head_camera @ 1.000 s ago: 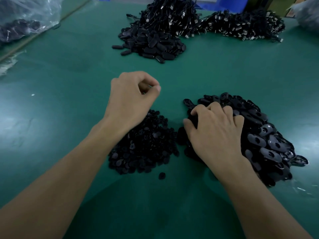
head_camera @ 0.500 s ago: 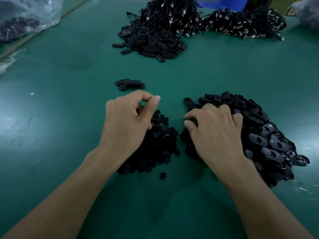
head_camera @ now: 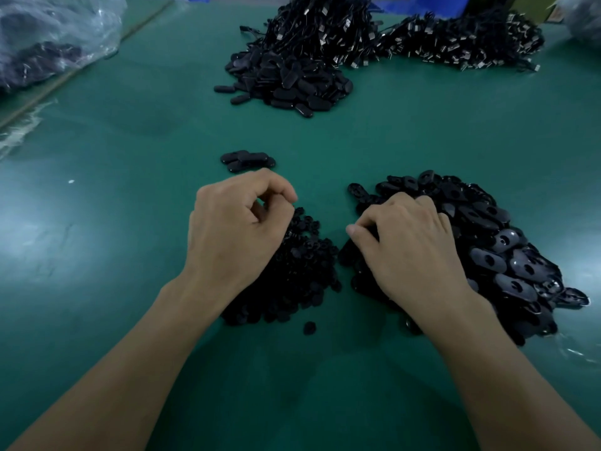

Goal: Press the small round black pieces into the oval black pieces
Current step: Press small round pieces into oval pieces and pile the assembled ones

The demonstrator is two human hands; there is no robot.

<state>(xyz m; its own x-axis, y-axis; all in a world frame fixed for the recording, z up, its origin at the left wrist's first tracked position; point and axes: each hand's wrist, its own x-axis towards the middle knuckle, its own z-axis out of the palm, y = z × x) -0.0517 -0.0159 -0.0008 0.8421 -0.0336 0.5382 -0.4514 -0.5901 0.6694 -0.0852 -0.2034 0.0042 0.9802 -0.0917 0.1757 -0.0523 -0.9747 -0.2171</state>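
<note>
left hand (head_camera: 234, 232) back at small round black pieces (head_camera: 305, 271), right hand (head_camera: 413, 252) on oval black pieces (head_camera: 514, 262). fingers curled, catch unseen; dense heaps risk double picks

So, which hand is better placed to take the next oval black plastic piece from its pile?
Right. The right hand lies on the pile of oval black plastic pieces, fingers dug among them. The left hand is over the small round black pieces instead.
</note>
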